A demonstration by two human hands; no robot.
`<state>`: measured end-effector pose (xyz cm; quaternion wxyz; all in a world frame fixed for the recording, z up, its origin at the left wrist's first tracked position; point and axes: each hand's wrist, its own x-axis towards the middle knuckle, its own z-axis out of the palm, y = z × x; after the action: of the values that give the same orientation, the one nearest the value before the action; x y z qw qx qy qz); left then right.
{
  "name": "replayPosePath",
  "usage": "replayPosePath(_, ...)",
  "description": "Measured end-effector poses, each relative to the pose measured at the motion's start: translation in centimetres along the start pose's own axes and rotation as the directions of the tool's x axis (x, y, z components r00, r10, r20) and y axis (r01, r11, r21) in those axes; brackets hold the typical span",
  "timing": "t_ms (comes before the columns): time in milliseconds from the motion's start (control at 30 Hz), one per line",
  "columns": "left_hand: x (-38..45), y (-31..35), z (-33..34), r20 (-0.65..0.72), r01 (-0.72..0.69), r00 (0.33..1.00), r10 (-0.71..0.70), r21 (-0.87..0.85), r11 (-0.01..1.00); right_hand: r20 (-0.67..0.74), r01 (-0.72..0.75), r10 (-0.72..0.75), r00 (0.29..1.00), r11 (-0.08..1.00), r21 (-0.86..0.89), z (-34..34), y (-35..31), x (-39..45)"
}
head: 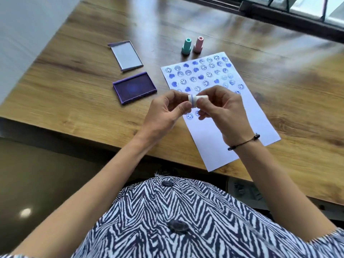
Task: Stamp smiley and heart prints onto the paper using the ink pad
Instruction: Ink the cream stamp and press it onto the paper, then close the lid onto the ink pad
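Note:
A white sheet of paper (pixel 214 146) lies on the wooden table, its far half covered with several blue smiley and heart prints. Above the paper's middle I hold a small white stamp (pixel 194 100) with a blue ring, lying sideways. My left hand (pixel 167 110) pinches its left end and my right hand (pixel 221 108) grips its right end. The open purple ink pad (pixel 134 88) sits to the left of the paper. Its lid (pixel 126 55) lies farther back on the table.
A teal stamp (pixel 186 46) and a pink stamp (pixel 198 44) stand upright just beyond the paper's far edge. The table's front edge (pixel 83 138) runs under my forearms. A dark window frame (pixel 290 13) crosses the back right.

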<state>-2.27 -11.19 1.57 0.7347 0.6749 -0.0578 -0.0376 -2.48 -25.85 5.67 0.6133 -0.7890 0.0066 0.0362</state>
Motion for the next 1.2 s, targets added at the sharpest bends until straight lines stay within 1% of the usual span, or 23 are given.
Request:
replayPosePath(100, 0.0, 0.6, -0.1, -0.057, -0.013, 0.998, 0.012, -0.005, 1.000, -0.032, 0.038, -0.038, 0.999, 0.999, -0.008, 1.1, -0.2, 0.3)
replayPosePath(200, 0.0, 0.8, -0.6, -0.120, -0.007, 0.993, 0.011, 0.034, 0.999, -0.039, 0.053, -0.054, 0.998, 0.998, -0.040, 2.1, -0.4, 0.7)
replayPosePath(267, 0.1, 0.7, -1.1, -0.134, 0.031, 0.991, -0.016, 0.114, 0.993, 0.003, 0.048, -0.048, 0.999, 0.988, -0.146, 2.5, -0.6, 1.4)
replayPosePath(300, 0.3, 0.7, -1.3, -0.151, 0.053, 0.988, -0.029, 0.155, 0.987, 0.031, 0.066, -0.060, 0.998, 0.971, -0.232, 2.6, -0.8, 2.1)
replayPosePath(333, 0.4, 0.7, -1.5, -0.180, 0.077, 0.983, -0.046, 0.172, 0.982, 0.051, 0.106, -0.094, 0.994, 0.938, -0.331, 2.7, -1.1, 3.0)
replayPosePath(400, 0.4, 1.1, -1.9, -0.256, 0.096, 0.965, -0.053, 0.158, 0.983, 0.080, 0.219, -0.208, 0.975, 0.827, -0.517, 3.0, -2.0, 5.8)
replayPosePath(467, 0.4, 1.3, -2.5, -0.316, 0.099, 0.948, -0.049, 0.146, 0.984, 0.119, 0.292, -0.286, 0.951, 0.696, -0.656, 3.5, -2.8, 9.1)
replayPosePath(500, 0.3, 1.4, -2.8, -0.332, 0.100, 0.942, -0.045, 0.150, 0.984, 0.137, 0.303, -0.295, 0.946, 0.641, -0.705, 3.8, -3.0, 10.9)
replayPosePath(567, 0.0, 1.5, -3.6, -0.361, 0.092, 0.932, -0.031, 0.153, 0.984, 0.157, 0.292, -0.279, 0.947, 0.551, -0.782, 4.6, -3.0, 13.9)
replayPosePath(667, -0.4, 1.6, -4.4, -0.399, 0.071, 0.917, -0.009, 0.141, 0.987, 0.220, 0.290, -0.217, 0.951, 0.381, -0.878, 5.8, -2.6, 16.6)
replayPosePath(700, -0.6, 1.5, -4.7, -0.424, 0.080, 0.906, 0.001, 0.172, 0.982, 0.255, 0.309, -0.199, 0.946, 0.323, -0.895, 6.1, -2.4, 17.1)
replayPosePath(767, -1.1, 1.2, -5.5, -0.466, 0.120, 0.884, 0.029, 0.286, 0.951, 0.317, 0.347, -0.155, 0.936, 0.232, -0.909, 6.6, -2.1, 17.6)
replayPosePath(867, -1.9, 0.8, -6.6, -0.496, 0.131, 0.864, 0.088, 0.389, 0.912, 0.347, 0.363, -0.121, 0.930, 0.147, -0.920, 7.0, -2.0, 17.5)
replayPosePath(933, -2.4, 0.6, -7.1, -0.507, 0.134, 0.855, 0.110, 0.420, 0.898, 0.356, 0.383, -0.171, 0.919, 0.160, -0.910, 7.8, -2.6, 17.1)
replayPosePath(1000, -2.7, 0.4, -7.5, -0.511, 0.143, 0.852, 0.115, 0.438, 0.887, 0.384, 0.438, -0.239, 0.892, 0.247, -0.864, 9.5, -3.6, 16.9)
replayPosePath(1033, -2.8, 0.4, -7.6, -0.513, 0.152, 0.850, 0.115, 0.449, 0.881, 0.399, 0.458, -0.239, 0.885, 0.297, -0.838, 10.6, -4.2, 16.9)
replayPosePath(1100, -2.9, 0.5, -7.6, -0.507, 0.162, 0.852, 0.129, 0.491, 0.856, 0.411, 0.442, -0.163, 0.897, 0.353, -0.824, 13.1, -5.1, 17.4)
replayPosePath(1200, -3.2, 0.8, -7.9, -0.487, 0.184, 0.856, 0.174, 0.601, 0.778, 0.403, 0.368, 0.051, 0.914, 0.318, -0.874, 16.3, -5.1, 18.5)
